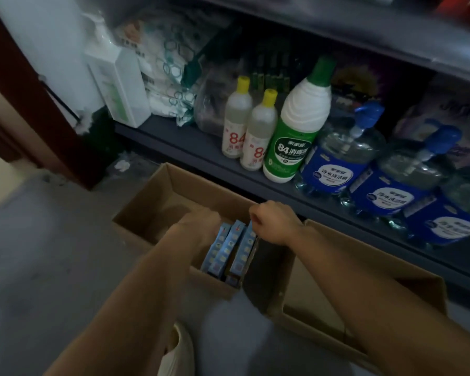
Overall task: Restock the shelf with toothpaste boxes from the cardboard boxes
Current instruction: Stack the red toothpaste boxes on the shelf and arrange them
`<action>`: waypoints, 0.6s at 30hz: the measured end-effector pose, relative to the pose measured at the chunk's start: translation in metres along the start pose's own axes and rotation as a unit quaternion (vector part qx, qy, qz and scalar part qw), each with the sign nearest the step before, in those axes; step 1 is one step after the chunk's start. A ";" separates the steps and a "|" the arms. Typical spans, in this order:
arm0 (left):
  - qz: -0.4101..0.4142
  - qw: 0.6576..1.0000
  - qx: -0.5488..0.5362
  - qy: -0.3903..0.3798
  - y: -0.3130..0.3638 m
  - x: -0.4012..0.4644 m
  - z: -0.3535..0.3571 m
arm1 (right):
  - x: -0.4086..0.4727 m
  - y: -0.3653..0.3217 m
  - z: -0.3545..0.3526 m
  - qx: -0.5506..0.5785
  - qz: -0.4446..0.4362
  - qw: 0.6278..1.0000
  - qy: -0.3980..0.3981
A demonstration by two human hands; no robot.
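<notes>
An open cardboard box (pixel 152 202) sits on the floor below the shelf. Three light-blue toothpaste boxes (pixel 229 248) stand on edge inside it, at its near right end. My left hand (pixel 201 221) reaches down into the box against the leftmost toothpaste box; its fingers are hidden. My right hand (pixel 274 221) is curled at the top of the rightmost toothpaste box and pinches its end. A second open cardboard box (pixel 364 256) lies to the right, under my right forearm. The dark shelf (pixel 174 142) runs above both boxes.
On the shelf stand two small yellow-capped bottles (pixel 238 118), a green-and-white bottle (pixel 299 123), blue pump bottles (pixel 345 153), a white carton (pixel 120 85) and white packs (pixel 166 66). A dark door frame (pixel 19 85) rises at the left. Grey floor (pixel 52 253) spreads to the left.
</notes>
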State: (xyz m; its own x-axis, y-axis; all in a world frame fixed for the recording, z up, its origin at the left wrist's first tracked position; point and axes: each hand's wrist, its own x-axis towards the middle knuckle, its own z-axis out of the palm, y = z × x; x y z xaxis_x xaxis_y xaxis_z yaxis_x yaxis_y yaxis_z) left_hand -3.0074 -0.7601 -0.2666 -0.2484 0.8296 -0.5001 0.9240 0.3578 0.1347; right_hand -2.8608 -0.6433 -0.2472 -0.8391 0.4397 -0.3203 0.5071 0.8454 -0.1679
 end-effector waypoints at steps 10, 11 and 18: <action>0.191 0.977 0.081 -0.039 0.003 0.041 0.023 | 0.018 0.014 0.015 -0.013 -0.016 1.000 0.011; 0.215 0.970 0.103 -0.039 0.002 0.046 0.026 | 0.019 0.017 0.016 -0.013 -0.014 1.000 0.012; 0.280 0.951 0.127 -0.023 0.007 0.052 0.027 | 0.024 0.028 0.022 -0.019 -0.007 1.000 0.013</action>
State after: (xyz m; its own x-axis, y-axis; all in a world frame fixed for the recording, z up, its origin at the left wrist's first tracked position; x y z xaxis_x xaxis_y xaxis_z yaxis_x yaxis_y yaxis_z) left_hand -3.0064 -0.7262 -0.3145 0.3109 0.8384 -0.4477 0.9496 -0.2548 0.1823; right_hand -2.8629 -0.6156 -0.2799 -0.8508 0.4357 -0.2936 0.4885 0.8618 -0.1365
